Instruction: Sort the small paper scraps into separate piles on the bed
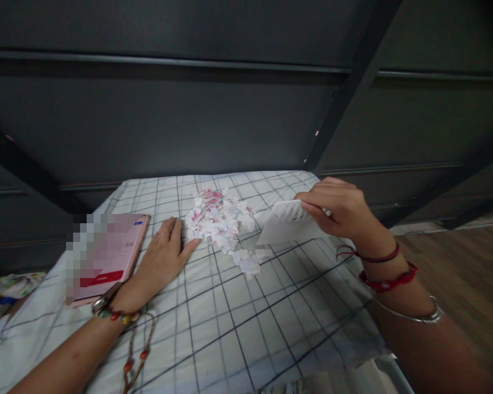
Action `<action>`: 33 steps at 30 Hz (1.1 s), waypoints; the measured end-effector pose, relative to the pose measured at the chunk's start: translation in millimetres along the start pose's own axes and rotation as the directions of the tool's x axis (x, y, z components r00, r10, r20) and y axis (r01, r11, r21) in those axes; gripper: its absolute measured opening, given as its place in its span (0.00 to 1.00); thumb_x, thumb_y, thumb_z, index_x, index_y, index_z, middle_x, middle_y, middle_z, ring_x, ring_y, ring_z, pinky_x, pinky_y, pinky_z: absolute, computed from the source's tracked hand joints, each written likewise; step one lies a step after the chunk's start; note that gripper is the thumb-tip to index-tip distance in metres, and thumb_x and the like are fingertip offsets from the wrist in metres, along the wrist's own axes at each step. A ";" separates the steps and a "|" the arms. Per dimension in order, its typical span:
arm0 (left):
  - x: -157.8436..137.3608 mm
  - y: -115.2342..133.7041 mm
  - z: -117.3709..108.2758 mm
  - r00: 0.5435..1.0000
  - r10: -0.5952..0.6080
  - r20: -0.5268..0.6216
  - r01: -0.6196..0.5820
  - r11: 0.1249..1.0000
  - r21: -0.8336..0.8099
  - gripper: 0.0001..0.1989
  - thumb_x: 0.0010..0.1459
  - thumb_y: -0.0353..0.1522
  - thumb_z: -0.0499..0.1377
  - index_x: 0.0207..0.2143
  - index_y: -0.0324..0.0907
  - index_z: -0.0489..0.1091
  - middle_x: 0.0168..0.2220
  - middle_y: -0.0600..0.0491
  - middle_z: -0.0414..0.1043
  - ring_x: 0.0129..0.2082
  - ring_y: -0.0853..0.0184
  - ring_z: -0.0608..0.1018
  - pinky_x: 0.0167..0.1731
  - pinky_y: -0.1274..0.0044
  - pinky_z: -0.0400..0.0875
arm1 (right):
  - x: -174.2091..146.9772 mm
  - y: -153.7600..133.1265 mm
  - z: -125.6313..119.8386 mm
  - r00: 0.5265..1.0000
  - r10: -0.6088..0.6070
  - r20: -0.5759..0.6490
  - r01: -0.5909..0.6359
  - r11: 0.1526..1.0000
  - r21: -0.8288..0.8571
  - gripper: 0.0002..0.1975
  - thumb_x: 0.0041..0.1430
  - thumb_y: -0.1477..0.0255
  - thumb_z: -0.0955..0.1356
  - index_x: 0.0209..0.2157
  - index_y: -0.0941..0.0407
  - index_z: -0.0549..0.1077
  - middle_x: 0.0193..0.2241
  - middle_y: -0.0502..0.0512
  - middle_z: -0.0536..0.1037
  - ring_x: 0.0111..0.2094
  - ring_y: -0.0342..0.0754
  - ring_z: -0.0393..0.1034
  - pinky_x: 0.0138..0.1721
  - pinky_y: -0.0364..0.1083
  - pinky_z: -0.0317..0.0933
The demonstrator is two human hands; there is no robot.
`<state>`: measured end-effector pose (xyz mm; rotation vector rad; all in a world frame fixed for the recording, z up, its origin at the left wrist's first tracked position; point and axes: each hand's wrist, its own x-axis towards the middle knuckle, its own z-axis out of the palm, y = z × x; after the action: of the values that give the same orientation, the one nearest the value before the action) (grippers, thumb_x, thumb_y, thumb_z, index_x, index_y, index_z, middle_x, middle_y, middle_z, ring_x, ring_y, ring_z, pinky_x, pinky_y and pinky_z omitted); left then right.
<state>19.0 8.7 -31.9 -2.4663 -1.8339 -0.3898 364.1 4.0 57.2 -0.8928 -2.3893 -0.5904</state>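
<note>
A loose heap of torn paper scraps (217,219), mostly white with some pink, lies on the checked tablecloth (213,334). My left hand (164,260) rests palm down at the heap's left side, fingers stretched out, the thumb by the nearest scraps. To the right of the heap, my right hand (337,208) grips the upper edge of a flat white scraper (287,230) with a row of slots along its top. Its lower left corner comes close to the scraps; whether it touches the cloth I cannot tell.
A phone in a pink case (110,257), its screen partly blurred out, lies left of my left wrist. Dark panels (197,120) stand behind the table's far edge. Wooden floor (452,273) shows at the right, and a crumpled colourful bag (14,284) at the far left.
</note>
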 end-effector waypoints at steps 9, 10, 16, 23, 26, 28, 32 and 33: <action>-0.4 -0.9 1.1 1.000 -0.012 0.007 0.011 1.000 0.018 0.35 0.60 0.47 0.40 0.56 0.24 0.53 0.58 0.31 0.50 0.59 0.50 0.54 0.57 0.64 0.50 | 2.1 -2.2 5.4 0.997 0.014 -0.076 -0.017 0.999 -0.048 0.10 0.60 0.73 0.59 0.32 0.57 0.70 0.20 0.50 0.71 0.25 0.44 0.64 0.32 0.46 0.56; -0.5 -0.9 0.7 1.000 -0.007 0.003 0.007 1.000 0.015 0.35 0.60 0.47 0.40 0.56 0.25 0.53 0.58 0.31 0.50 0.59 0.50 0.55 0.57 0.64 0.50 | 1.8 -1.9 5.1 0.997 0.019 -0.074 -0.020 1.000 -0.023 0.09 0.60 0.73 0.59 0.32 0.56 0.70 0.21 0.50 0.71 0.25 0.44 0.65 0.32 0.46 0.56; -1.2 -0.2 -2.9 1.000 0.001 0.009 -0.001 1.000 -0.002 0.32 0.61 0.47 0.40 0.55 0.29 0.53 0.57 0.33 0.52 0.57 0.50 0.59 0.55 0.61 0.53 | 2.7 -1.1 6.9 0.999 0.012 -0.034 -0.013 0.999 -0.033 0.10 0.59 0.74 0.60 0.29 0.57 0.70 0.18 0.49 0.68 0.23 0.44 0.61 0.31 0.45 0.55; -1.5 -5.4 4.3 0.997 0.003 -0.075 -0.005 1.000 -0.021 0.31 0.60 0.48 0.42 0.55 0.31 0.53 0.57 0.34 0.53 0.59 0.51 0.57 0.56 0.62 0.53 | 11.3 -16.0 9.7 0.993 -0.013 -0.117 0.021 0.997 0.069 0.08 0.57 0.78 0.59 0.33 0.56 0.69 0.19 0.48 0.66 0.23 0.43 0.59 0.30 0.45 0.54; -1.7 -6.0 4.7 0.998 -0.011 -0.069 0.009 1.000 -0.027 0.32 0.60 0.48 0.42 0.55 0.31 0.53 0.57 0.34 0.53 0.59 0.51 0.57 0.56 0.61 0.53 | 15.9 -26.4 11.7 0.979 -0.105 -0.175 0.123 0.988 0.094 0.09 0.56 0.79 0.59 0.36 0.57 0.68 0.19 0.47 0.66 0.23 0.43 0.57 0.30 0.45 0.54; -1.9 -5.6 3.9 0.998 -0.008 -0.060 0.007 1.000 -0.027 0.32 0.60 0.48 0.42 0.55 0.30 0.54 0.58 0.33 0.53 0.59 0.51 0.57 0.56 0.61 0.53 | 17.9 -30.0 12.5 0.974 -0.142 -0.176 0.158 0.984 0.081 0.09 0.57 0.79 0.60 0.37 0.57 0.67 0.20 0.48 0.66 0.24 0.43 0.56 0.29 0.45 0.53; -2.3 -5.8 4.0 0.997 -0.014 -0.074 0.012 0.999 -0.031 0.32 0.60 0.48 0.42 0.55 0.29 0.54 0.58 0.32 0.52 0.59 0.49 0.56 0.55 0.60 0.53 | 17.7 -27.5 10.2 0.981 -0.140 -0.130 0.146 0.989 0.032 0.08 0.57 0.79 0.59 0.36 0.57 0.67 0.18 0.47 0.63 0.22 0.43 0.54 0.29 0.45 0.53; -2.3 -6.1 4.5 0.996 -0.013 -0.084 0.010 0.999 -0.036 0.31 0.60 0.48 0.43 0.55 0.31 0.54 0.58 0.33 0.53 0.59 0.49 0.57 0.55 0.60 0.54 | 17.1 -26.1 9.2 0.983 -0.131 -0.130 0.135 0.990 0.025 0.08 0.57 0.79 0.59 0.36 0.56 0.67 0.18 0.46 0.63 0.22 0.43 0.54 0.28 0.45 0.52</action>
<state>13.3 9.2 -37.5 -2.4228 -1.8253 -0.5235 331.9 -0.9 54.9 -0.6640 -2.3481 -0.6368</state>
